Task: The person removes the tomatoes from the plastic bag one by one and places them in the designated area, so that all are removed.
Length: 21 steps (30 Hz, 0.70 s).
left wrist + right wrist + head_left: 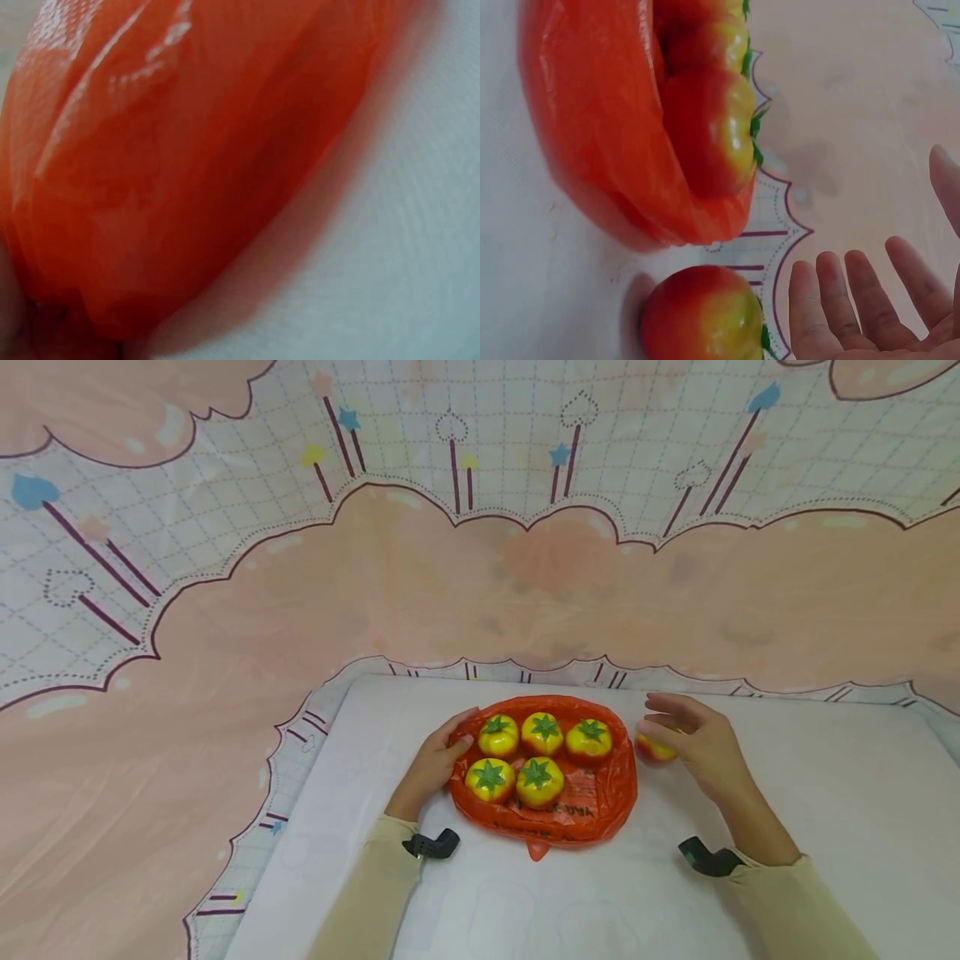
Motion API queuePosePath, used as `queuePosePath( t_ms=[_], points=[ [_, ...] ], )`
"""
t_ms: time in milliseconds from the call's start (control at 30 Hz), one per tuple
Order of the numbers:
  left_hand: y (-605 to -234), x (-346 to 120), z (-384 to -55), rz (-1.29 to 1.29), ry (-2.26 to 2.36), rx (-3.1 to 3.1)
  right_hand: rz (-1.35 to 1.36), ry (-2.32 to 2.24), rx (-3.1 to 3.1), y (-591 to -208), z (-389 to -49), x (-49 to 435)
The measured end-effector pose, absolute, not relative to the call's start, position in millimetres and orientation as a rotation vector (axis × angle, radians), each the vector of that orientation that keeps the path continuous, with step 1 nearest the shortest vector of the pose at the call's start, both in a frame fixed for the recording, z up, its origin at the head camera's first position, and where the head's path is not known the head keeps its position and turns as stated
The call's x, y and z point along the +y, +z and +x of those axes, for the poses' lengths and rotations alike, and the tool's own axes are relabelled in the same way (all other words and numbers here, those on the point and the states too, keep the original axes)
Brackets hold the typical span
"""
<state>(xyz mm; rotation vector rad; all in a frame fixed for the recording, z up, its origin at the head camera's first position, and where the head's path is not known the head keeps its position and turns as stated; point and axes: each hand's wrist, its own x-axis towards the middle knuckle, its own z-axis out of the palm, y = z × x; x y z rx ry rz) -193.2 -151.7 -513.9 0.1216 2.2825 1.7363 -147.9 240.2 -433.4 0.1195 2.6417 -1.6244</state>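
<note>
A red plastic bag (611, 814), its mouth spread wide, lies on the white table. Several yellow-and-red tomatoes (539, 782) with green leafy tops sit inside it. My left hand (426, 772) grips the bag's left rim, thumb over the edge. In the left wrist view the bag's wrinkled side (165, 172) fills most of the frame. Just right of the bag, a single tomato (654, 750) rests on the table, partly hidden by my right hand (705, 747). In the right wrist view, that hand's fingers (866, 300) are extended and apart from the loose tomato (701, 315).
The white table (825, 810) extends to both sides and in front of the bag. Behind it hangs a peach-and-white patterned cloth (480, 593). Dark wrist devices (708, 857) sit at both cuffs.
</note>
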Motion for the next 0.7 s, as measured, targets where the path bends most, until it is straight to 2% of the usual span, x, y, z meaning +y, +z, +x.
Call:
queuePosePath(
  t_ms=[433,700],
  points=[
    [-514,-152,-194,0.108,1.714,2.29,0.073,-1.49,2.53,-430,-165,215],
    [-516,-153,-195,0.117,1.72,2.277,-0.065,-1.311,2.606,-436,-180,204]
  ],
)
